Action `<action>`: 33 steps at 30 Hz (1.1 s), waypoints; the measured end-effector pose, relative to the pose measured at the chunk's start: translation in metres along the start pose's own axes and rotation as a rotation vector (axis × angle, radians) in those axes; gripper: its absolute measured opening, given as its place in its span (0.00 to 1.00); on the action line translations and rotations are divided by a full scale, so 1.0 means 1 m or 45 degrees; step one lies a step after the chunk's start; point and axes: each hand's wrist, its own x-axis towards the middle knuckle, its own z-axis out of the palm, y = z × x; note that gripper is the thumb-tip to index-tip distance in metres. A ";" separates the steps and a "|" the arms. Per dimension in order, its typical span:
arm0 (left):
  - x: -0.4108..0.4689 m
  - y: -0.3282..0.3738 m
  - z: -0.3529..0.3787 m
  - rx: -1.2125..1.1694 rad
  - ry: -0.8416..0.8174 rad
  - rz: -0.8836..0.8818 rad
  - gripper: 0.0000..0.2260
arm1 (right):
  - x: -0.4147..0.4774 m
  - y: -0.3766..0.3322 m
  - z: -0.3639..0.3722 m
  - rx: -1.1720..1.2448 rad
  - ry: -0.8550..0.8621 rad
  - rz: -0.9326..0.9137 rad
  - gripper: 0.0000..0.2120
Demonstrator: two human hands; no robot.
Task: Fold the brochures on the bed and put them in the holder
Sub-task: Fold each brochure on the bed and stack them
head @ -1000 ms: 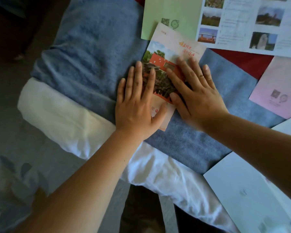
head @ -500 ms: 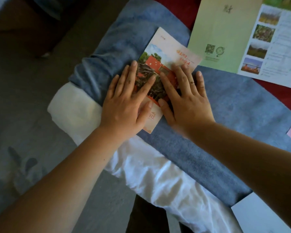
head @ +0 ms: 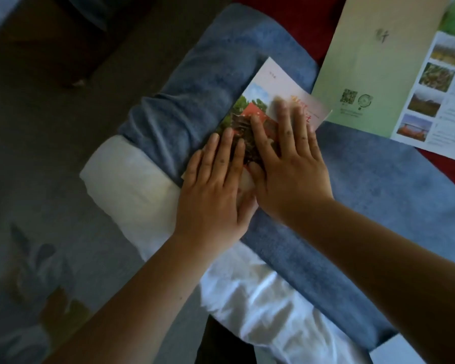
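Note:
A folded brochure (head: 268, 86) with a red building and trees on its cover lies on the blue blanket (head: 378, 185) at the bed's corner. My left hand (head: 213, 185) presses flat on its near end, fingers straight. Beside it my right hand (head: 289, 164) lies flat across the middle of the brochure, its fingertips blurred near the red lettering. A large unfolded green brochure (head: 373, 61) with small photos lies open at the upper right. No holder is in view.
The white sheet (head: 132, 185) hangs over the bed's edge below the blanket. Grey patterned floor (head: 37, 232) lies to the left. A red cover (head: 286, 22) shows at the top. A pale sheet's corner (head: 394, 350) sits at the bottom right.
My left hand has slid back toward the brochure's near end. My right hand has moved up along the brochure toward its far end. The view has shifted left.

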 end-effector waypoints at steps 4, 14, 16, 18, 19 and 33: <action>0.001 0.005 0.013 0.067 0.029 -0.035 0.33 | 0.004 0.001 0.012 0.038 0.006 0.020 0.32; 0.001 0.009 -0.005 0.148 -0.038 -0.031 0.34 | 0.004 0.005 -0.007 0.123 -0.127 -0.009 0.32; 0.001 0.023 -0.012 0.177 -0.087 -0.106 0.33 | 0.000 0.011 -0.013 0.139 -0.122 -0.021 0.32; 0.005 0.041 -0.018 0.158 -0.123 -0.160 0.32 | -0.008 0.024 -0.019 0.132 -0.102 0.009 0.31; 0.008 0.052 -0.022 0.139 -0.135 -0.137 0.31 | -0.013 0.033 -0.022 0.125 -0.087 0.038 0.31; 0.034 0.251 -0.008 0.086 -0.286 0.390 0.33 | -0.200 0.241 -0.011 0.144 0.090 0.686 0.31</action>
